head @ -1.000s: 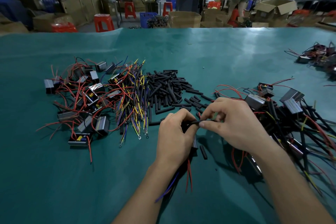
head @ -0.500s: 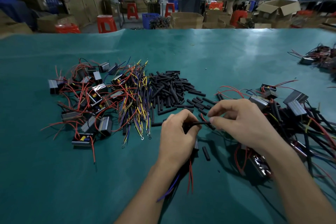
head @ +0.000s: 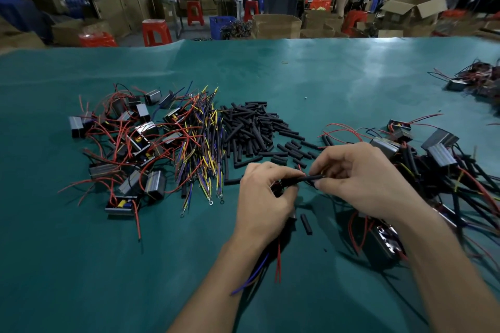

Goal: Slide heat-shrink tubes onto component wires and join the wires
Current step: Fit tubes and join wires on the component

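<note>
Green mat (head: pixel 270 76), the landmark. On it, beyond my hands: heap of loose tubes (head: pixel 251 127). Left of the heap: the unworked components (head: pixel 130 143).

My left hand (head: pixel 266 200) is clenched around a bundle of wires (head: pixel 278 265), tails dangling toward me. My right hand (head: pixel 362 178) pinches 1 heat-shrink tube (head: pixel 311 178) just near of the heap, bridging both hands.

Tube: light, slick, soft-walled; best pinched near its end. Wire is limp, so I hold it close behind the tip.
</note>
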Demonstrator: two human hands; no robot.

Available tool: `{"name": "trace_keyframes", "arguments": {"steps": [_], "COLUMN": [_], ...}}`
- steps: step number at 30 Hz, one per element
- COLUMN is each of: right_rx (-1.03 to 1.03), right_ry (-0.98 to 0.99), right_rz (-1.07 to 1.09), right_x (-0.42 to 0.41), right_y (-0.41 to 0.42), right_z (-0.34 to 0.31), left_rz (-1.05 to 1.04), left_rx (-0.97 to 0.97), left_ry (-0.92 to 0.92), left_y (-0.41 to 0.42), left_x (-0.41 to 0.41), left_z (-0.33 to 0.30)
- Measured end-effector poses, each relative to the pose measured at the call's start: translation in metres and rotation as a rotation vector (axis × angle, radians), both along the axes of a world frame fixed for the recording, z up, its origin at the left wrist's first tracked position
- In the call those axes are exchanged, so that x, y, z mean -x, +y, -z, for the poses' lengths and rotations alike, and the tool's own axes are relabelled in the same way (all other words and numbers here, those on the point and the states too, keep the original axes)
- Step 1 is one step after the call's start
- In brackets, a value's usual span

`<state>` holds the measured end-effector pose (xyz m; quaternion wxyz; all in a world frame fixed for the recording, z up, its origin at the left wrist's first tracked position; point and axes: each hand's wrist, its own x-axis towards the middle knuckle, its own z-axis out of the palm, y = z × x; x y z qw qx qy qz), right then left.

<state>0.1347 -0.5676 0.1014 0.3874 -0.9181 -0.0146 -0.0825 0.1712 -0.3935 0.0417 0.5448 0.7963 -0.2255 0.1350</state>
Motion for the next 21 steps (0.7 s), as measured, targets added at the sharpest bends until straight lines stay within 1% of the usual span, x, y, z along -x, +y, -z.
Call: {"name": "trace_keyframes", "arguments": {"steps": [5, 10, 14, 18, 21], "right_rx": [0.019, 0.058, 0.096, 0.221, 0.282], "right_ry": [-0.033, -0.058, -0.047, -0.043, -0.054], "right_rz": [0.007, -0.001, 0.007, 0.029, 0.034], "right_x": [-0.0022, -0.0036, -0.0033, -0.0043, -0.0040], "right_y": [0.0017, 0.0063, 0.0045, 0.0079, 0.0087], "right_z": [0.0042, 0.0067, 0.0073, 0.0084, 0.0073], "left_rz": [-0.014, -0.025, -0.010, -0.021, -0.036], "left_rx": [0.019, 0.005, 0.042, 0.001, -0.077], "left_ry": [0.044, -0.027, 0.006, -0.020, -0.038], "left_y": [-0.0018, -0.0031, -0.0042, -0.0036, -0.0034], "left_x": [0.0026, 0.0056, 0.0067, 0.0041, 0.0024], "left_z": [-0.0022, -0.0050, -0.0033, 0.0012, 0.0031]}}
